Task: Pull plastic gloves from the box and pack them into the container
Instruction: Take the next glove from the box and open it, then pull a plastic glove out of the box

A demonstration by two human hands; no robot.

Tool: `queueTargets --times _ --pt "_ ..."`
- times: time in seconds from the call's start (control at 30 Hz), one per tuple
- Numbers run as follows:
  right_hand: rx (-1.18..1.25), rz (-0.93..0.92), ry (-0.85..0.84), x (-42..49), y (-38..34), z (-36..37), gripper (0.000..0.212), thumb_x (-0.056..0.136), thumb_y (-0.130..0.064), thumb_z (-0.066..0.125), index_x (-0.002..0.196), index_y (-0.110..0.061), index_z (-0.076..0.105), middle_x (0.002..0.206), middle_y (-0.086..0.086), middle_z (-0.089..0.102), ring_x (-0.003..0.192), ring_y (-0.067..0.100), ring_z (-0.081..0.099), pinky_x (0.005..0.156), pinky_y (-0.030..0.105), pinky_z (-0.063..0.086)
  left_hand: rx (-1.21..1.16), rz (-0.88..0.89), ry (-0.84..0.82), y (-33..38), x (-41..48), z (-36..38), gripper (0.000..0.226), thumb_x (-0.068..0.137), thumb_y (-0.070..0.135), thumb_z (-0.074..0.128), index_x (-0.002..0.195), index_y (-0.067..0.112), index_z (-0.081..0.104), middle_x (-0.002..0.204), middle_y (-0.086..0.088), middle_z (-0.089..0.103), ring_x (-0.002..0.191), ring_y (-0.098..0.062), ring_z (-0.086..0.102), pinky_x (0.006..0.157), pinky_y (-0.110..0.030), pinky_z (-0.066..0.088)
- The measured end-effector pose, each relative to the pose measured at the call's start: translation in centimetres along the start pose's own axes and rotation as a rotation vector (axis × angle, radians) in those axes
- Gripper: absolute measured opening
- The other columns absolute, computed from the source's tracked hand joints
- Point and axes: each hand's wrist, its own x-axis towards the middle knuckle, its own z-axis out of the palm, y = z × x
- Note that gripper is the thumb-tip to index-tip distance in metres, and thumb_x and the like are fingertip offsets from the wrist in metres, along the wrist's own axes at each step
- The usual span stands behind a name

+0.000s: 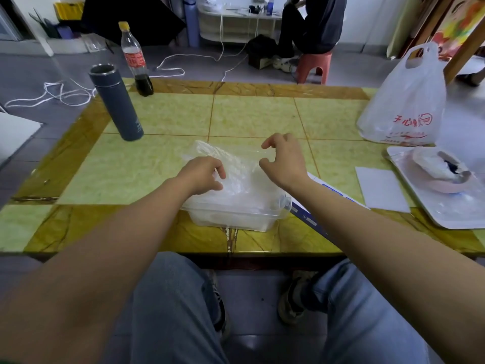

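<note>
Gloves (223,158) of thin clear film, crumpled in a loose heap over the open top of the clear container (236,216) and spilling past its far rim onto the table (131,174); container close to the near edge of the table, between the two forearms; box (331,192), blue and white, flat just to the right of the container and mostly hidden under the right forearm; left hand (203,177) at the left side of the heap, fingers curled round a fold of film and gripping it; right hand (284,160) raised over the far right of the heap, fingers bent like a claw, thumb and forefinger apart, a taut edge of film leading toward the forefinger; impossible to tell whether pinching that edge or only near it; by the look of it, almost weightless, limp, with no stiffness to push against; probably slick and clingy at once, trapping air and prone to spring back up after being pressed; unlikely to break, though easy to stretch or tear if tugged by one thin edge; better gathered as a wad in the middle of the heap, then pressed down with flat fingers to drive out the air; worth steadying the container too, light and likely to slide on the glossy tabletop.
</note>
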Motion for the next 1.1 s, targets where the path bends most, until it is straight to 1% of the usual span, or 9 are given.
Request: queueTargets --times 0.1,0.17,0.4,0.5,0.67,0.73,0.87,0.97,1.1 --pt "0.167 0.054 -0.229 0.6 -0.9 0.8 0.016 0.085 -0.006 0.056 0.098 -0.013 0.064 0.084 -0.001 0.058 0.083 0.021 0.059 0.074 0.034 0.050 0.074 0.001 -0.033 -0.2 0.6 0.7 0.021 0.083 0.023 0.074 0.101 0.023 0.064 0.097 0.001 0.056 0.089 -0.018 0.055 0.071 -0.028 0.039" --pt "0.177 0.150 -0.437 0.8 -1.0 2.2 0.017 0.089 -0.005 0.055 0.102 -0.012 0.063 0.079 0.000 0.057 0.077 0.022 0.059 0.072 0.036 0.055 0.103 -0.005 -0.048 -0.4 1.0 1.2 0.022 0.083 0.023 0.074 0.102 0.024 0.064 0.096 0.002 0.055 0.088 -0.018 0.054 0.071 -0.028 0.039" --pt "0.112 0.458 -0.741 0.7 1.2 6.2 0.043 0.095 -0.005 0.052 0.136 -0.011 0.042 0.114 0.017 0.053 0.082 0.025 0.058 0.068 0.034 0.056 0.178 -0.047 -0.231 -0.9 2.3 3.6 0.032 0.081 0.027 0.076 0.109 0.022 0.062 0.113 -0.002 0.059 0.095 -0.019 0.053 0.078 -0.029 0.042" --pt "0.066 0.466 -0.781 0.8 1.6 6.8 0.050 0.095 -0.006 0.052 0.141 -0.013 0.037 0.120 0.019 0.055 0.084 0.026 0.058 0.080 0.039 0.056 0.252 -0.104 -0.337 -0.4 2.3 3.0 0.044 0.080 0.028 0.078 0.118 0.018 0.059 0.124 -0.006 0.050 0.100 -0.022 0.052 0.082 -0.030 0.043" --pt "0.028 0.465 -0.814 1.1 1.7 7.7 0.050 0.094 -0.003 0.046 0.142 -0.011 0.035 0.118 0.025 0.057 0.078 0.031 0.055 0.066 0.037 0.050 0.815 0.128 0.108 4.2 2.4 2.1 0.022 0.087 0.014 0.059 0.108 0.020 0.061 0.114 -0.006 0.052 0.109 -0.025 0.047 0.094 -0.038 0.035" --pt "0.012 0.467 -0.822 1.2 1.8 7.8 0.047 0.094 -0.002 0.043 0.140 -0.009 0.037 0.113 0.026 0.059 0.077 0.031 0.055 0.068 0.039 0.052 0.598 0.094 0.095 5.5 3.0 2.6 0.015 0.089 0.015 0.058 0.103 0.017 0.064 0.110 -0.007 0.057 0.100 -0.026 0.054 0.084 -0.036 0.041" --pt "0.053 0.515 -0.812 1.3 2.2 7.7 0.042 0.094 0.000 0.043 0.136 -0.005 0.042 0.104 0.023 0.057 0.070 0.027 0.054 0.065 0.036 0.052 -0.110 -0.364 -0.444 3.9 4.2 4.3 0.019 0.096 0.015 0.051 0.103 0.000 0.059 0.092 -0.017 0.065 0.064 -0.024 0.059 0.059 -0.033 0.051" --pt "0.080 0.595 -0.800 1.6 2.6 7.8 0.048 0.094 -0.001 0.046 0.141 -0.006 0.035 0.100 0.020 0.055 0.074 0.028 0.053 0.069 0.038 0.052 -0.160 -0.535 -0.440 0.7 4.2 5.0 0.020 0.095 0.012 0.055 0.109 -0.003 0.053 0.079 -0.015 0.061 0.058 -0.022 0.056 0.053 -0.030 0.046" --pt "0.055 0.684 -0.780 2.0 2.4 8.1 0.073 0.096 -0.005 0.045 0.153 -0.016 0.000 0.091 0.021 0.053 0.066 0.024 0.052 0.065 0.039 0.052 -0.189 -0.575 -0.407 -1.8 5.1 5.4 0.051 0.087 0.021 0.071 0.123 -0.005 0.047 0.100 -0.017 0.061 0.085 -0.028 0.063 0.072 -0.037 0.050"
